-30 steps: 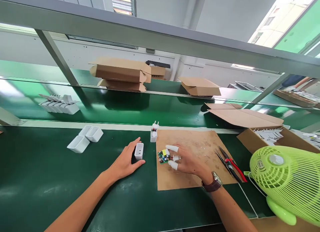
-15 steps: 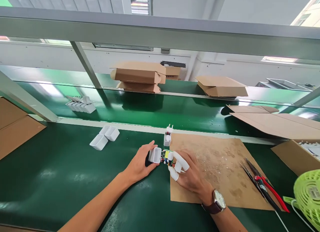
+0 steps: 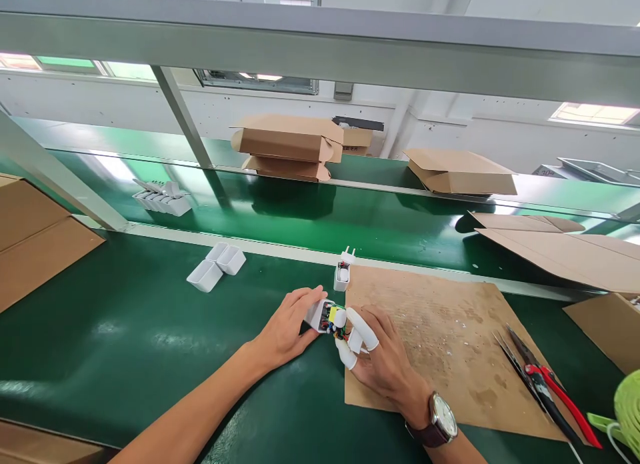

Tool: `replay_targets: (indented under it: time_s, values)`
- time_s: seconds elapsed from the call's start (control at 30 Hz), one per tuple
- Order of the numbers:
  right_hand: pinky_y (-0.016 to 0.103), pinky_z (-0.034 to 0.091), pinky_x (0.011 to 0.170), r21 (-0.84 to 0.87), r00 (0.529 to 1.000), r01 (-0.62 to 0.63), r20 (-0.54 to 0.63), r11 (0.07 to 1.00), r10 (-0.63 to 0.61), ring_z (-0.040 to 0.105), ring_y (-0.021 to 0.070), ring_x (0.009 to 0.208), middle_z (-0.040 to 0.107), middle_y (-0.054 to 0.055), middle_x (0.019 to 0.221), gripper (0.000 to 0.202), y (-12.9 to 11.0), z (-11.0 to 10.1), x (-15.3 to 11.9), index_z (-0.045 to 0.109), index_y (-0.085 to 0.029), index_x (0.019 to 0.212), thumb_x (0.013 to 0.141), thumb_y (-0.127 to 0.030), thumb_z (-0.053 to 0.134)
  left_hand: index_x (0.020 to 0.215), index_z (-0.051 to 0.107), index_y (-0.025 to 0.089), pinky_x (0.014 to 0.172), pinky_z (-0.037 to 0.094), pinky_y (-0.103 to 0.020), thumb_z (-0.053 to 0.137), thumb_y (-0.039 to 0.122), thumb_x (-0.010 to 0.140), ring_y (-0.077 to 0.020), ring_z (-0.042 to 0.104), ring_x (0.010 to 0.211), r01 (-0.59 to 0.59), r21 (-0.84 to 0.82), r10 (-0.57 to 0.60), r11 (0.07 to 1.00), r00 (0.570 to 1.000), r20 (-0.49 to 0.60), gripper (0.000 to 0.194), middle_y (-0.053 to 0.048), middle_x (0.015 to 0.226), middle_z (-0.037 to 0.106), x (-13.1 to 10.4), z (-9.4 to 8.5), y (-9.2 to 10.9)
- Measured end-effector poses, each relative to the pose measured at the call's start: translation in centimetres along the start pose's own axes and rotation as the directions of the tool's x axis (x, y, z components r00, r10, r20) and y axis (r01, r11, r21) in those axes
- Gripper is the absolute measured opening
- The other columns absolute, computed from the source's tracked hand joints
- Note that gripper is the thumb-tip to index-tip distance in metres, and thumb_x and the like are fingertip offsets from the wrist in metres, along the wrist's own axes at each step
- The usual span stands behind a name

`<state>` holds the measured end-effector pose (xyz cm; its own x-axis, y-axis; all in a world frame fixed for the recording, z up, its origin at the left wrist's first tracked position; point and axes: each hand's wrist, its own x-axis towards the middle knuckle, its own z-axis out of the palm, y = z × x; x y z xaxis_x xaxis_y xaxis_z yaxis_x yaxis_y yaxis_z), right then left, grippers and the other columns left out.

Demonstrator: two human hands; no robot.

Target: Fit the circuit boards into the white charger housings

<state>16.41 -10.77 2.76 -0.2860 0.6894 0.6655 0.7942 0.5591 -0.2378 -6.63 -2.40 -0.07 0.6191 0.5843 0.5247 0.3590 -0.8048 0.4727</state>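
My left hand (image 3: pixel 287 325) is closed round a white plastic charger housing (image 3: pixel 315 314), its open end facing right. My right hand (image 3: pixel 383 354), with white covers on thumb and forefinger, pinches a small circuit board (image 3: pixel 336 317) bearing a yellow transformer and other parts. The board's left end sits in the mouth of the housing; how deep I cannot tell. A white plug piece (image 3: pixel 356 341) hangs by the board under my right fingers. Just beyond my hands stands another white housing (image 3: pixel 342 277) with a board and a two-pin plug top (image 3: pixel 349 255).
Several empty white housings (image 3: pixel 205 275) lie at left. Under my right hand is a stained cardboard sheet (image 3: pixel 425 331) holding tweezers (image 3: pixel 517 367) and red-handled pliers (image 3: pixel 555 391). A green fan (image 3: pixel 627 404) stands at lower right. Cardboard boxes (image 3: pixel 285 144) and a row of white units (image 3: pixel 163 199) lie farther back.
The board has moved left into the mouth of the housing, which has tilted; before, it was at the housing's edge. The camera view has shifted slightly.
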Motion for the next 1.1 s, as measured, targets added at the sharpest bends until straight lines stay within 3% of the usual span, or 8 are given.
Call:
replay_targets:
  time_s: [0.7, 1.1]
  values:
    - [0.048, 0.059, 0.094, -0.025, 1.0, 0.026, 0.013, 0.999, -0.026, 0.064, 0.0307, 0.11, 0.07, 0.013, 0.117, 0.07, -0.16, -0.2, 0.22, 0.03, -0.021, 0.161, 0.098, -0.017, 0.06, 0.163, 0.021, 0.027, 0.109, 0.054, -0.051, 0.062, 0.017, 0.097, -0.0302, 0.057, 0.133, -0.019, -0.002, 0.019, 1.0, 1.0, 0.013, 0.079, -0.013, 0.145, 0.062, 0.11, -0.05, 0.3]
    - [0.048, 0.058, 0.097, -0.024, 1.0, 0.02, 0.024, 1.0, -0.019, 0.064, 0.0311, 0.114, 0.07, 0.014, 0.118, 0.074, -0.01, -0.06, 0.12, 0.029, -0.019, 0.162, 0.096, -0.014, 0.061, 0.16, 0.028, 0.026, 0.11, 0.054, -0.05, 0.066, 0.022, 0.097, -0.0301, 0.056, 0.134, 0.008, -0.015, -0.007, 1.0, 1.0, 0.023, 0.073, -0.013, 0.145, 0.061, 0.06, -0.13, 0.55]
